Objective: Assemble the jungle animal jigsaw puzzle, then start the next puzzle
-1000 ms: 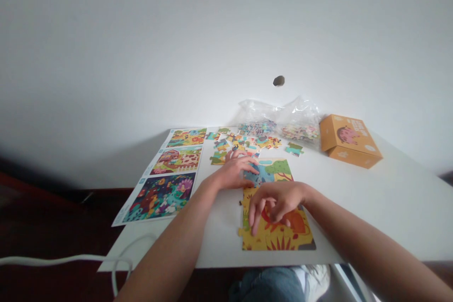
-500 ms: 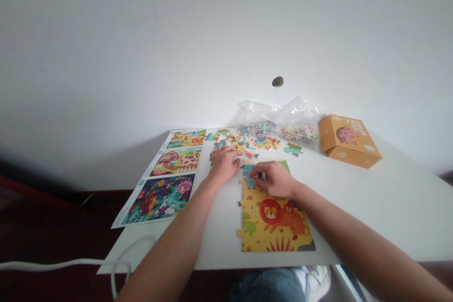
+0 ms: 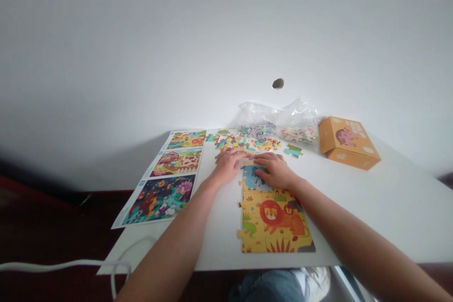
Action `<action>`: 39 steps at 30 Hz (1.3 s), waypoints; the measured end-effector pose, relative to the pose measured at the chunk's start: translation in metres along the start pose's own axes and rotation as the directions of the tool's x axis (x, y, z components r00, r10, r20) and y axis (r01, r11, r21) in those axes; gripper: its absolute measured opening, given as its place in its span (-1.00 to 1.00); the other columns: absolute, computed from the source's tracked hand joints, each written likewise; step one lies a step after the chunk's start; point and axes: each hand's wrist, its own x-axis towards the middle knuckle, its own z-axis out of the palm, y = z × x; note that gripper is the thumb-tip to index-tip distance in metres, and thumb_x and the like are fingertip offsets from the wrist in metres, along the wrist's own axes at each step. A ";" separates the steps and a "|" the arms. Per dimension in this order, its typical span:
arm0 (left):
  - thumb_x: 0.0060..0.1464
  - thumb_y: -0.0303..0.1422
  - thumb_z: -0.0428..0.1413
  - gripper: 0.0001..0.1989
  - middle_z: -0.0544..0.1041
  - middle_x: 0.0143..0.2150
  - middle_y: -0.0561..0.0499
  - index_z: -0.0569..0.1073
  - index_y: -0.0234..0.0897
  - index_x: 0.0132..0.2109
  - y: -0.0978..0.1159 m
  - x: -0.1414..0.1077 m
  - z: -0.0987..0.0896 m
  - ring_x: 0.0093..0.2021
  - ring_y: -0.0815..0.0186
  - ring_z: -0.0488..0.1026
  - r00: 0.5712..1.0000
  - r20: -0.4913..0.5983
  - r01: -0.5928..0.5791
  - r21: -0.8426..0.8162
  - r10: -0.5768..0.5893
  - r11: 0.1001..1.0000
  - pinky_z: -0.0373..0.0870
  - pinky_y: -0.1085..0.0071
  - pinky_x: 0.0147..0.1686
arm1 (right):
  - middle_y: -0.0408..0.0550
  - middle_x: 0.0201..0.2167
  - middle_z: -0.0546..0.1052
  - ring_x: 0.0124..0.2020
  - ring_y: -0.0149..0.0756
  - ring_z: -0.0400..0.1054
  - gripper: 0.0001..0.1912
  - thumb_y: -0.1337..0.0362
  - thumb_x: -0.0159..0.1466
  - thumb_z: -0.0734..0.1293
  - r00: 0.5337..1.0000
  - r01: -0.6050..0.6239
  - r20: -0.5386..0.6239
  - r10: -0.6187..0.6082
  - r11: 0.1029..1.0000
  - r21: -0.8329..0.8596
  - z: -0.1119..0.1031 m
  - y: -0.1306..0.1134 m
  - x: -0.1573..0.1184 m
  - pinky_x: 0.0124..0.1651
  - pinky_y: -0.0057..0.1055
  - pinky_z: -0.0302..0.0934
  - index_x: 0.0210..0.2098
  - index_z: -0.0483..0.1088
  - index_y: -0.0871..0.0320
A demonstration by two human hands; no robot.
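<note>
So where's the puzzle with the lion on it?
In the head view, the lion jigsaw puzzle lies on the white table, just below the person's right hand, with the printed picture sheet to its left and loose pieces beyond.

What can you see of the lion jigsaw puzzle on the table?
The jigsaw puzzle lies flat on the white table, its interlocked, card-like pieces forming a yellow scene with two orange lions, a green lizard-like creature and, at the far end, a blue animal. The right hand rests on the far end.
</note>
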 end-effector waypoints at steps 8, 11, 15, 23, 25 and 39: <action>0.23 -0.38 0.01 -0.59 0.47 0.22 0.12 0.48 0.02 0.17 0.008 -0.003 -0.001 0.20 0.05 0.22 0.991 0.102 -0.083 -0.009 0.083 0.997 0.13 0.05 0.22 | 0.01 0.26 0.36 0.32 0.10 0.06 -0.57 0.13 0.38 0.20 0.996 -0.059 0.062 0.064 0.995 -0.077 -0.003 0.004 0.003 0.27 0.17 -0.08 0.20 0.38 0.02; 0.27 -0.25 0.00 -0.68 0.45 0.23 0.11 0.54 0.06 0.08 0.010 -0.004 -0.004 0.22 -0.01 0.20 0.993 0.115 -0.047 0.037 0.042 0.998 0.11 -0.02 0.19 | 0.10 0.15 0.44 0.19 0.05 0.22 -0.60 0.12 0.32 0.28 0.985 -0.171 -0.027 0.169 0.979 -0.109 -0.006 0.008 0.003 0.19 0.03 0.06 0.09 0.48 0.10; 0.25 -0.19 0.03 -0.69 0.43 0.24 0.06 0.55 0.06 0.06 0.010 -0.003 -0.004 0.21 -0.06 0.20 0.996 0.089 0.020 0.067 -0.026 0.998 0.09 -0.09 0.17 | 0.12 0.03 0.46 0.07 0.00 0.29 -0.56 -0.01 0.26 0.36 0.987 -0.163 -0.012 0.163 0.981 -0.105 -0.007 0.008 0.000 0.11 -0.06 0.12 0.05 0.51 0.07; 0.20 -0.11 0.05 -0.66 0.35 0.31 0.10 0.51 0.07 0.08 0.006 -0.003 -0.001 0.25 -0.15 0.13 0.992 0.068 0.101 0.119 -0.109 0.988 0.08 -0.16 0.14 | 0.09 0.01 0.42 0.05 -0.05 0.27 -0.54 0.03 0.26 0.39 0.995 -0.086 0.041 0.088 0.995 -0.048 -0.005 0.008 -0.003 0.13 -0.10 0.12 0.09 0.47 0.07; 0.21 -0.11 0.05 -0.66 0.34 0.31 0.10 0.51 0.07 0.08 0.006 -0.003 -0.002 0.25 -0.15 0.13 0.992 0.071 0.098 0.119 -0.107 0.988 0.08 -0.17 0.14 | 0.09 0.01 0.41 0.06 -0.05 0.27 -0.54 0.04 0.26 0.39 0.996 -0.073 0.044 0.075 0.996 -0.047 -0.005 0.009 -0.003 0.13 -0.09 0.12 0.10 0.46 0.07; 0.18 -0.10 0.09 -0.66 0.32 0.32 0.06 0.51 0.07 0.08 0.008 -0.003 -0.003 0.25 -0.12 0.13 0.992 0.089 0.076 0.110 -0.086 0.991 0.02 -0.19 0.20 | 0.05 -0.03 0.46 0.05 -0.07 0.30 -0.61 0.05 0.24 0.41 0.994 -0.110 0.010 0.110 0.994 -0.028 -0.002 0.013 0.001 0.11 -0.10 0.12 0.01 0.51 0.04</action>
